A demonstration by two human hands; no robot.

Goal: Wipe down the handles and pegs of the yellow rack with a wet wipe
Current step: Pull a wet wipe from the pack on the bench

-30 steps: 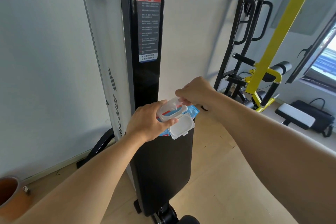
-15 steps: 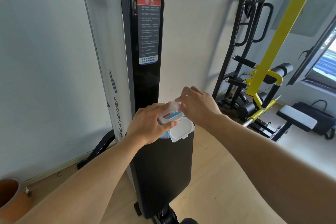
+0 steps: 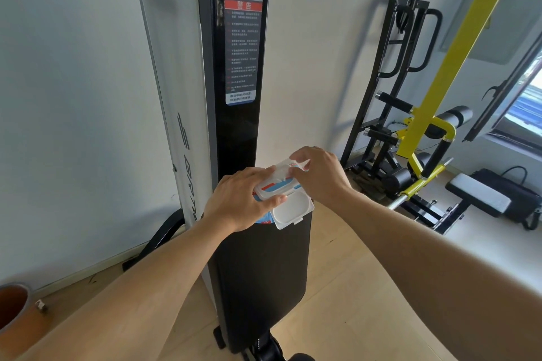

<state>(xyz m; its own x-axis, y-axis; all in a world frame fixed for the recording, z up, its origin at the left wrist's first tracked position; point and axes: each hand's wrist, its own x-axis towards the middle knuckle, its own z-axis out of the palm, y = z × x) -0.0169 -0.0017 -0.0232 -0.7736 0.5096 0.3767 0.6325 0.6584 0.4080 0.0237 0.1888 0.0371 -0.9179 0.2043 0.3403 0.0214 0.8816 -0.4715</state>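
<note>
While the left hand (image 3: 237, 202) still grips the wipe pack (image 3: 278, 187), the right hand (image 3: 319, 173) has now pinched a wet wipe (image 3: 302, 163) at its opening, so wiping can soon begin on the yellow rack (image 3: 434, 114), well apart to the right of both hands.

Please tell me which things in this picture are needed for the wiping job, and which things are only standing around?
Needed for the job:
- pack of wet wipes, lid flipped open, held by the left hand
- wipe pinched by the right hand
- yellow rack

Only standing around:
- folded black machine against the wall
- black frame
- black bag
- brown pot
</note>
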